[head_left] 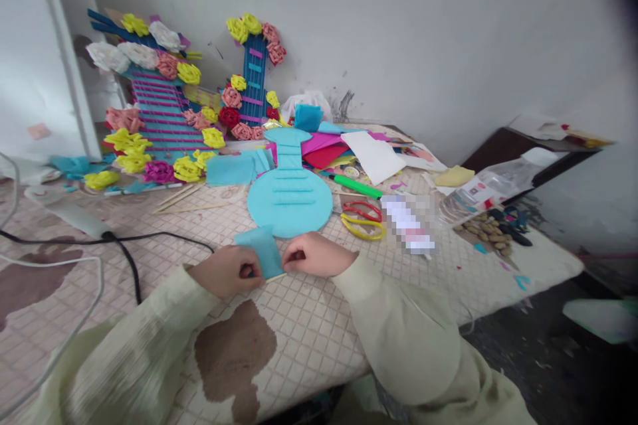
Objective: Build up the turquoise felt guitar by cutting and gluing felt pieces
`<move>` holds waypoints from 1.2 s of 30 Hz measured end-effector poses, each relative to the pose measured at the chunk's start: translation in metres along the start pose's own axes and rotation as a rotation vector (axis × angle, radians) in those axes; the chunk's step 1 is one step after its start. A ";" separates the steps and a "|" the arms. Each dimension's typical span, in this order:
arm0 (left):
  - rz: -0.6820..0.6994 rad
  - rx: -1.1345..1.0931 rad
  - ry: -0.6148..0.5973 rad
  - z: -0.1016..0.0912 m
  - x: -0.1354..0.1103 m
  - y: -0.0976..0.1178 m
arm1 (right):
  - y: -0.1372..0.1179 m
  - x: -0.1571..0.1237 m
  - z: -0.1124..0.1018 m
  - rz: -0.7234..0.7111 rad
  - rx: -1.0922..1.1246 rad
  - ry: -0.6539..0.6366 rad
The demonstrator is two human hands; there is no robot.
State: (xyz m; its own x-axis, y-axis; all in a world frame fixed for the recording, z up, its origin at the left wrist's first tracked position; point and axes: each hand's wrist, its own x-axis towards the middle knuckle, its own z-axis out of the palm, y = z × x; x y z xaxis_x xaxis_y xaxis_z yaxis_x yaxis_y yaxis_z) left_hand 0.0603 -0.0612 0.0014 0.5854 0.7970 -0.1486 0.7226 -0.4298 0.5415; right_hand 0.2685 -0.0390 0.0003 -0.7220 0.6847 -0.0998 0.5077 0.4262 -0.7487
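Your left hand (228, 271) and right hand (314, 254) each pinch a near corner of the small blue sheet (266, 249), which lies on the counter (304, 322) between them. Treat the sheet as light, soft and easily creased. Grip its edges, not its middle. Beyond it lie the blue cutout (289, 198) and the scissors (363, 219).

The felt piece (266, 251) lies on the table (309, 325), between the left hand (226, 270) and the right hand (314, 254). Behind it lies the guitar shape (290, 198), with scissors (362, 219) to its right.
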 end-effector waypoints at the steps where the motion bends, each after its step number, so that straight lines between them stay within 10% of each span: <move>1: 0.000 0.002 0.004 0.000 0.000 0.000 | 0.000 0.000 0.000 0.006 0.000 0.001; 29: -0.004 -0.014 0.015 -0.001 0.000 -0.001 | -0.002 0.001 0.007 -0.076 -0.110 0.004; 36: -0.113 -0.081 0.496 -0.009 0.007 -0.016 | -0.001 0.001 0.000 -0.084 -0.065 0.041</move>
State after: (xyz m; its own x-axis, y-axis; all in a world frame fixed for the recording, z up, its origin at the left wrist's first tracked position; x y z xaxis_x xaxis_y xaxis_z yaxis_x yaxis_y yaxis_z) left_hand 0.0495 -0.0454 -0.0003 0.2459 0.9505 0.1900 0.7290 -0.3105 0.6100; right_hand 0.2673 -0.0386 0.0006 -0.7438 0.6683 -0.0107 0.4770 0.5196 -0.7089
